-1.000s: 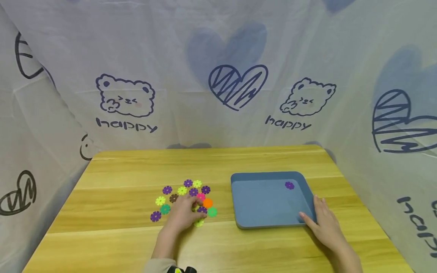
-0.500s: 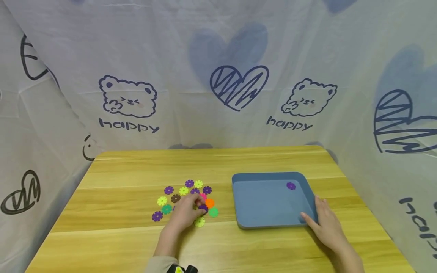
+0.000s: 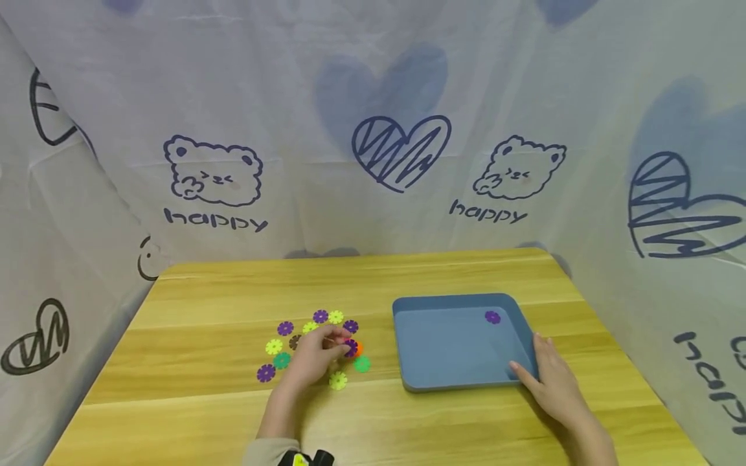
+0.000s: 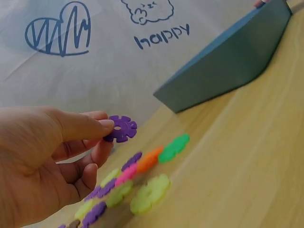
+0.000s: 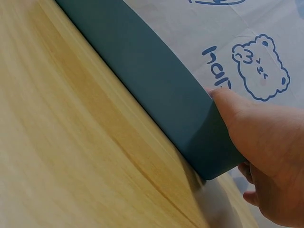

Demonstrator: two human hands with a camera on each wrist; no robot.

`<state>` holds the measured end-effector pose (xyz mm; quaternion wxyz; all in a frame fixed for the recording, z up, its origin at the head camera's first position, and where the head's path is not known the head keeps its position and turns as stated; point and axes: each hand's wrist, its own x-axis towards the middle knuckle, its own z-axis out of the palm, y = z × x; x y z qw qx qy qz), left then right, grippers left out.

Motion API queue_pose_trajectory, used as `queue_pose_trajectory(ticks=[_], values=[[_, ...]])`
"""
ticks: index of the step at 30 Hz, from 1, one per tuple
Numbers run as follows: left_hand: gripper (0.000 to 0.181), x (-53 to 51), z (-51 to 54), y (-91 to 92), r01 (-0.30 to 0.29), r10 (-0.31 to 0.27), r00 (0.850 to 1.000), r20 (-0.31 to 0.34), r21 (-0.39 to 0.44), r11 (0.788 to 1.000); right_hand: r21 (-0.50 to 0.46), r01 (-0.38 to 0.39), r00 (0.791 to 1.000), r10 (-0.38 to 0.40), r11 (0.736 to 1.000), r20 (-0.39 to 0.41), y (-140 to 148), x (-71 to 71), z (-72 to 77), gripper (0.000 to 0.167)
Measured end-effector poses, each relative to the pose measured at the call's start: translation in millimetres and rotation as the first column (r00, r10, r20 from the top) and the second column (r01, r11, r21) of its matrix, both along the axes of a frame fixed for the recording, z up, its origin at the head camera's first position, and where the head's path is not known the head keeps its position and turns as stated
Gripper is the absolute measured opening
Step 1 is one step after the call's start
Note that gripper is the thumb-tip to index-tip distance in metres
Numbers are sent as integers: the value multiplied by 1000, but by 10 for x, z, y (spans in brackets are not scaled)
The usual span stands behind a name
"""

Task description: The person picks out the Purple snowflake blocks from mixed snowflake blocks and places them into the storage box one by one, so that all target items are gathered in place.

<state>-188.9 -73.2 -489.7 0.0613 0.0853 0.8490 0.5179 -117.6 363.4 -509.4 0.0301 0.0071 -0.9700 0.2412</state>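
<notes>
My left hand (image 3: 313,356) pinches a purple notched plastic snowflake disc (image 4: 125,129) between thumb and fingers, raised above the other discs. Below it on the wooden table lie several loose discs, among them an orange one (image 4: 150,159), a bright green one (image 4: 174,147) and a yellow-green one (image 4: 150,194). The hand hides some of them in the head view. My right hand (image 3: 557,383) grips the near right corner of a blue-grey tray (image 3: 454,353), its thumb over the rim. One purple disc (image 3: 492,317) lies inside, towards the tray's far right.
The wooden table (image 3: 373,421) carries the discs left of centre and the tray right of centre. A pale curtain (image 3: 315,162) with printed hearts and bears hangs behind the table and along both sides. The tray's raised walls stand between the discs and its floor.
My left hand has picked the purple disc off the table and lifted it slightly. The right hand keeps its grip on the tray, which stays in place.
</notes>
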Motion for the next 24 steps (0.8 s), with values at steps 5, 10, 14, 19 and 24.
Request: queue_pose_trajectory(ticks=[5,10,14,19,24], values=[[14,-79,125,100,26,-25,999,-19,61,998,2,2,1000,-2,1000,-2,-6,3,-6,89],[14,-206,303,301,41,-35,998,-56,108,993,-1,3,1000,-3,1000,0,-7,-14,-13,90],[15,-311,402,529,31,-19,996,-92,139,990,11,8,1000,-8,1000,-26,3,-2,-39,88],[16,-389,444,840,1,16,996,-83,207,978,16,4,999,-4,1000,-35,7,2,-75,87],[16,-444,481,1225,10,3,999,-54,241,971,9,6,999,-6,1000,-48,17,-13,-47,87]])
